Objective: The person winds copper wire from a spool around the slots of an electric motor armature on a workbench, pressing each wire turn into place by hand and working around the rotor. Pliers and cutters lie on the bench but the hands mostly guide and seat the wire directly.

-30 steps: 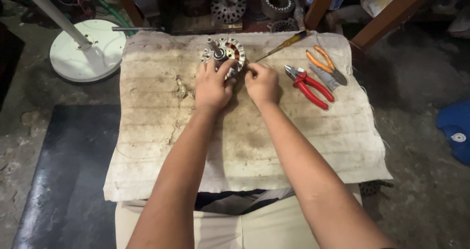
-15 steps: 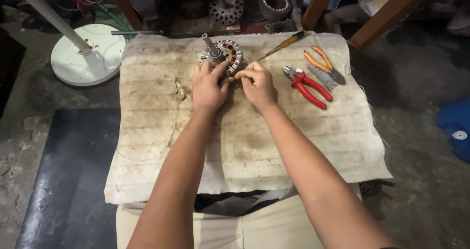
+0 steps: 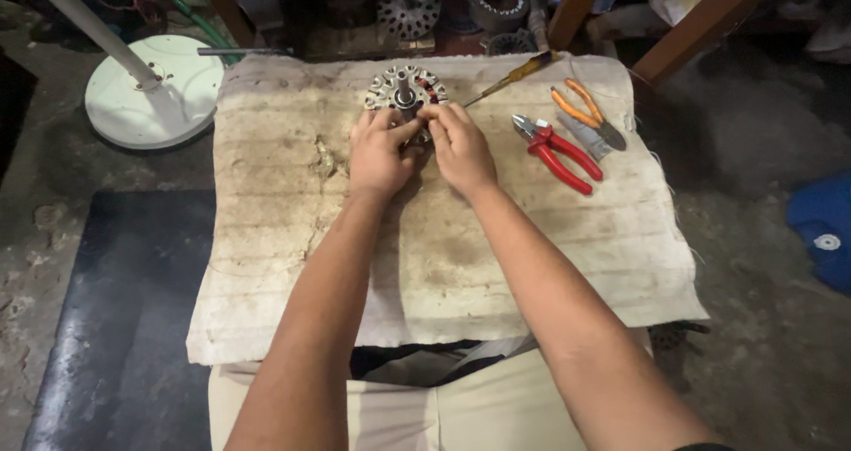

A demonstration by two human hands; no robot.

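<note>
Gripping a round motor stator (image 3: 405, 90) at the far middle of a stained cloth-covered work surface (image 3: 266, 265): left hand (image 3: 379, 152) and right hand (image 3: 459, 149), side by side, fingers curled onto the stator's near edge. Stator — pale metal ring of wound poles with an upright central shaft, some copper winding showing on its right side, near edge hidden under the fingers. Just beyond its right side, lying slantwise, a screwdriver (image 3: 510, 76) with an amber handle. Right of the right hand, apart from it: red-handled pliers (image 3: 558, 152), then orange-handled pliers (image 3: 588, 113) crossing a grey tool — kind not discernible. Off the cloth at far left, on the floor: white round fan base (image 3: 168, 105) with its pole. Behind the surface, more motor parts (image 3: 409, 6) in shadow.
</note>
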